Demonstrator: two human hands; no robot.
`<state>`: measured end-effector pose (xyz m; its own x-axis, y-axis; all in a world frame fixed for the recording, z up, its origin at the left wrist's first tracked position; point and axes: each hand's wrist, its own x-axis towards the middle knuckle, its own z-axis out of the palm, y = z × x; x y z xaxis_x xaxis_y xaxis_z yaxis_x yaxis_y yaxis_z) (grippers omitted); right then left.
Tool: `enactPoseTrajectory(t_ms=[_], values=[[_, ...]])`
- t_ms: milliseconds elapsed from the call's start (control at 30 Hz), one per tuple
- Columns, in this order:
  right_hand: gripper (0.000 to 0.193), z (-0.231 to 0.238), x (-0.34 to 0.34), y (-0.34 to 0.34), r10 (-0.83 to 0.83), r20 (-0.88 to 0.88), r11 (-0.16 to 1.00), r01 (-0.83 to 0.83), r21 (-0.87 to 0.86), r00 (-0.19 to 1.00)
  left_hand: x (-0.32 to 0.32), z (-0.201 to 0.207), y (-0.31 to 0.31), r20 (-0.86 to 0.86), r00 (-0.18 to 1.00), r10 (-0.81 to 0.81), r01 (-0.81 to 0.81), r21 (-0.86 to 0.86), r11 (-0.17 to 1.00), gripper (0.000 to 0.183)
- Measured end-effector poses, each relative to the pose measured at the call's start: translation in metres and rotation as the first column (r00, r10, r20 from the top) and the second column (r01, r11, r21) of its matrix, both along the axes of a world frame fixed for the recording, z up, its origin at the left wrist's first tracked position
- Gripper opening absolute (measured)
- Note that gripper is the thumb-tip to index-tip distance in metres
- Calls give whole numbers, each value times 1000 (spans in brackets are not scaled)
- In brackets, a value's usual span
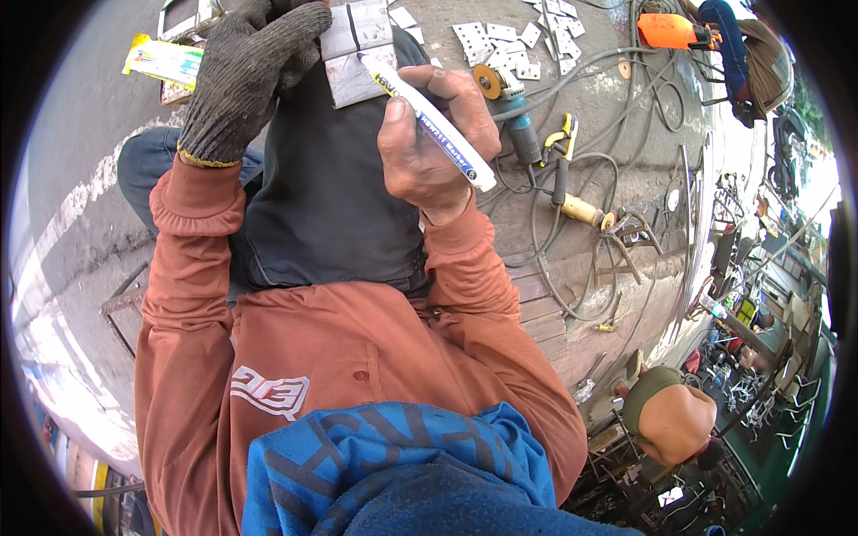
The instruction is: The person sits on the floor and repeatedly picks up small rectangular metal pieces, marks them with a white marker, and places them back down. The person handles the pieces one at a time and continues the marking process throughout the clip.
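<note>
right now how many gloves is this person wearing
1: a dark knit glove on the left hand, holding a metal plate. The right hand is bare, gripping a marker.

Head-worn fisheye, looking steeply down, close

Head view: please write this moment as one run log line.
left hand: gloved, holds metal plate | right hand: bare, holds white marker, tip on plate | nearby: angle grinder
</note>
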<state>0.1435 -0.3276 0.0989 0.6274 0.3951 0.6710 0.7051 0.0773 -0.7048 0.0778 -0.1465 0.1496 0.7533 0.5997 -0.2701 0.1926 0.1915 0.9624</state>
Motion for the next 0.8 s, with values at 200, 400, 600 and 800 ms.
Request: enactPoseTrajectory(t_ms=[200,400,600,800], values=[[24,1,-1,-5,30,-61,1000,-30,-3,998,6,20,-14,16,999,44,-44,22,999,33],[24,-5,4,-12,87,1,996,-87,27,996,5,19,-11,-15,999,31,-29,64,998,29],[19,-5,-1,-15,118,-183,975,-79,209,976,5,13,-11,52,997,55,-56,18,998,24],[41,9,18,-4,36,-192,996,-51,-74,981,-3,-23,14,282,959,36,-2,-121,993,30]])
